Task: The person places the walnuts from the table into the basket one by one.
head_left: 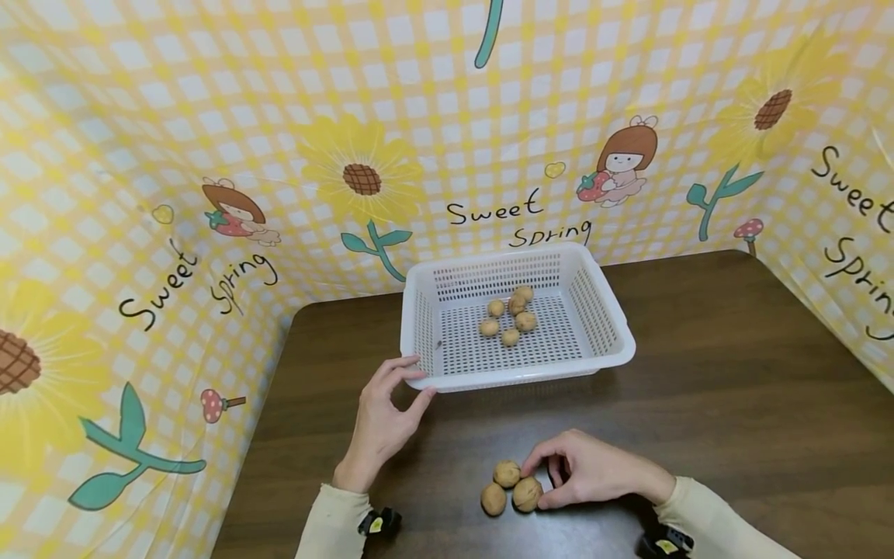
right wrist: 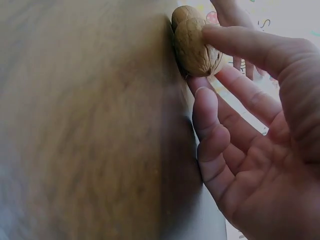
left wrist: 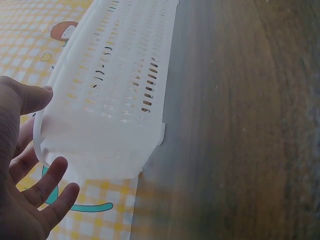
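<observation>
A white plastic basket (head_left: pixel 608 341) with slotted walls stands on the table, several walnuts (head_left: pixel 526 321) lying in its middle. My left hand (head_left: pixel 382 419) grips the rim at the near left corner, thumb on one side of the corner and fingers on the other; the left wrist view shows the thumb (left wrist: pixel 37 97) at the rim. Closer to me, three walnuts sit in a tight group on the tabletop. My right hand (head_left: pixel 594 470) pinches the right-hand walnut (head_left: pixel 527 494) of these between thumb and forefinger. Beside it are another walnut (head_left: pixel 506 473) behind and one (head_left: pixel 493 499) to the left.
The dark wooden table (head_left: pixel 733 373) runs up to a yellow checked cloth (head_left: pixel 447 116) with sunflower prints, which hangs behind and along both sides. The basket's far side is close to the cloth. Dark straps with cameras (head_left: pixel 380 522) circle both wrists.
</observation>
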The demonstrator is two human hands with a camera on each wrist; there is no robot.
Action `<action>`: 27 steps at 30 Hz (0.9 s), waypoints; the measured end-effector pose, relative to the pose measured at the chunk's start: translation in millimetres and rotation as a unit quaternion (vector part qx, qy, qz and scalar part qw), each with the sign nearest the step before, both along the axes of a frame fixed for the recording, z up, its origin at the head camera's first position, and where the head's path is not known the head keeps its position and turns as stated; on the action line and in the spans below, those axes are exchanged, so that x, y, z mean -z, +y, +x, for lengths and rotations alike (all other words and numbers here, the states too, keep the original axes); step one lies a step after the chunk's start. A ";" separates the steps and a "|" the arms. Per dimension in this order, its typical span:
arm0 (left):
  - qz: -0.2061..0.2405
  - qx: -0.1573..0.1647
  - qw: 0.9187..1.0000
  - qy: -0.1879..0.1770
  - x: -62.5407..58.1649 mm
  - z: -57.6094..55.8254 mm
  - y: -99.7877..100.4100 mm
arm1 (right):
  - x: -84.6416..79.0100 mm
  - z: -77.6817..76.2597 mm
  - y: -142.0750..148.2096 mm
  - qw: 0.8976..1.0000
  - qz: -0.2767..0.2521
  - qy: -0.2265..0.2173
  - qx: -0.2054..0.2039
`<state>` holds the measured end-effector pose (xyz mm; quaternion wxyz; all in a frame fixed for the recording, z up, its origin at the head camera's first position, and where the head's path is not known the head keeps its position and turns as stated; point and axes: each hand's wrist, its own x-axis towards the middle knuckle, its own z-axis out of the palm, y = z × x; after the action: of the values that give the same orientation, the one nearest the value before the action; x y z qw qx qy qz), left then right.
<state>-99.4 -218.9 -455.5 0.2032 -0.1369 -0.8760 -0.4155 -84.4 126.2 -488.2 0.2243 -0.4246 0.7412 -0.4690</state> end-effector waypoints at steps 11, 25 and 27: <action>0.002 0.001 1.000 0.000 0.3 0.1 -0.5 | 4.3 -1.4 -0.8 1.000 0.001 0.013 -0.003; 0.005 0.000 1.000 -0.004 0.8 -0.9 0.1 | -5.5 -6.7 1.9 1.000 -0.004 0.013 -0.008; 0.006 0.000 1.000 -0.004 0.7 -0.9 0.1 | -9.5 -9.4 3.9 1.000 0.000 0.026 -0.008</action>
<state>-100.3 -218.8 -456.2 0.2006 -0.1341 -0.8742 -0.4214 -93.8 130.2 -478.6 0.2088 -0.4420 0.7435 -0.4563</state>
